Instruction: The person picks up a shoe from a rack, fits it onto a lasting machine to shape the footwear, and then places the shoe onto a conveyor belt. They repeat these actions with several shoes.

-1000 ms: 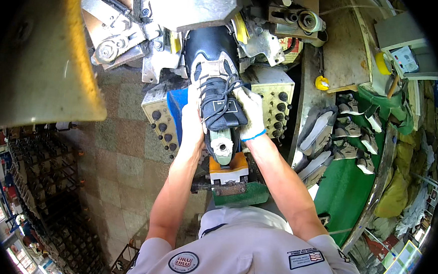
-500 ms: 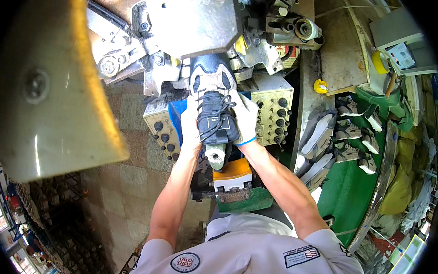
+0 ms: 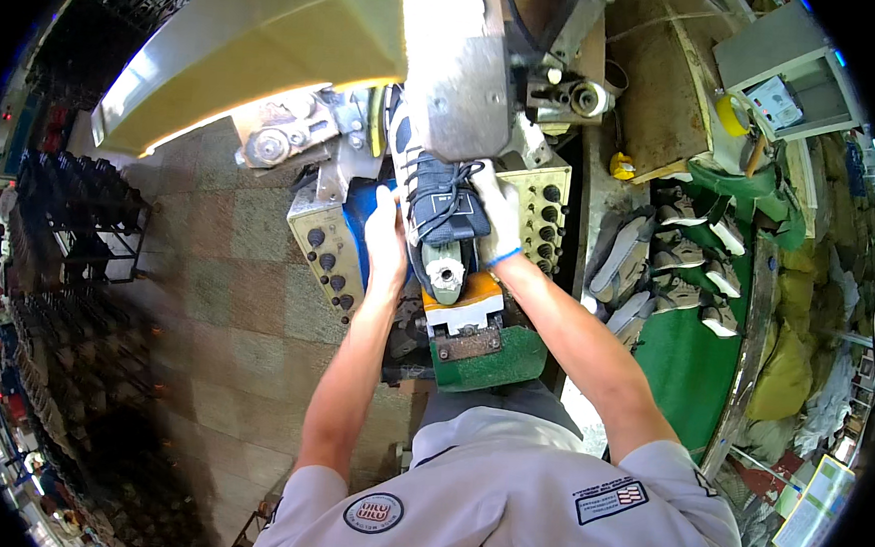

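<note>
Right now, the dark shoe (image 3: pixel 440 195) sits heel toward the person, laces uppermost, on a grey-green last (image 3: pixel 446 280) with a round hole in its heel end; its toe end runs beneath the metal plate (image 3: pixel 458 94) of a machine. Below the last's heel is an orange pad (image 3: pixel 476 292), with a green guard (image 3: pixel 487 361) nearer the person. The left hand (image 3: pixel 387 242) is at the shoe's left side, fingers straight and loosely extended; whether they touch the upper I cannot tell. The right hand (image 3: pixel 502 217), in a white glove with a blue cuff edge, grips the right side, its upper fingers beside the laces and the rest hidden. Knobbed control panels (image 3: pixel 546 208) flank the shoe, and a blue sheet (image 3: pixel 362 231) shows behind the left hand. Over to the right, more shoes (image 3: pixel 679 253) are set out along a green surface (image 3: pixel 687 374).
</note>
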{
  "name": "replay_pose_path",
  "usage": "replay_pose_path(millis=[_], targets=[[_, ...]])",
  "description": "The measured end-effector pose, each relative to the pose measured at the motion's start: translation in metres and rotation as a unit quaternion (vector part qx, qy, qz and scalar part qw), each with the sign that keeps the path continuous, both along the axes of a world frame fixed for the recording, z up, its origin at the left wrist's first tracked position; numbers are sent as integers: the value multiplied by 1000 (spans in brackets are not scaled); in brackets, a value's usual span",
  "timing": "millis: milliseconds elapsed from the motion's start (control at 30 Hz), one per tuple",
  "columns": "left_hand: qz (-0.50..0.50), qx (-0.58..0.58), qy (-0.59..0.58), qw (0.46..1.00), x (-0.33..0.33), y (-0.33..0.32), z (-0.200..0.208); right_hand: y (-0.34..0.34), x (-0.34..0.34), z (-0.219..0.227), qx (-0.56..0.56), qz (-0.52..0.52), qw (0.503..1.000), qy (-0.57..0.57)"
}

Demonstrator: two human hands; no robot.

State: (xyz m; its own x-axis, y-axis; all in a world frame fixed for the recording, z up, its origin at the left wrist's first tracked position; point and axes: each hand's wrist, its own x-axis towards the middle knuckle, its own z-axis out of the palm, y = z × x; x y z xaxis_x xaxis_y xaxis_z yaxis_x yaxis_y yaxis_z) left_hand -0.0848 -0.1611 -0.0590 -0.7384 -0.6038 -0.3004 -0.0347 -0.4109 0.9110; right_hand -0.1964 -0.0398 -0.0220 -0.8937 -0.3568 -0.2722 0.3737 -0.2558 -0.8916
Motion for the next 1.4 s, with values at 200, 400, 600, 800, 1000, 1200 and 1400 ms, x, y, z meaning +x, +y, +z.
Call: replay_pose_path(millis=[200,400,600,800,1000,1200,1400], targets=[[-174,-456,-307,817,158,90,-106,161,12,-10,-101,17,994,30],[-168,-577,-314,735,161,103,-152,194,37,20,69,-67,995,9],[-166,-445,-234,848,157,81,-119,162,37,35,5,-10,1000,-3],[-62,-290,-206,933,185,58,-63,146,50,54,-13,19,1000,2],[63,-8,-140,988,250,46,61,175,66,85,-35,52,997,44],[103,241,155,952,199,103,137,126,113,119,-226,238,944,-32],[-146,44,-89,984,136,145,119,177,68,126,-258,223,922,-180]])
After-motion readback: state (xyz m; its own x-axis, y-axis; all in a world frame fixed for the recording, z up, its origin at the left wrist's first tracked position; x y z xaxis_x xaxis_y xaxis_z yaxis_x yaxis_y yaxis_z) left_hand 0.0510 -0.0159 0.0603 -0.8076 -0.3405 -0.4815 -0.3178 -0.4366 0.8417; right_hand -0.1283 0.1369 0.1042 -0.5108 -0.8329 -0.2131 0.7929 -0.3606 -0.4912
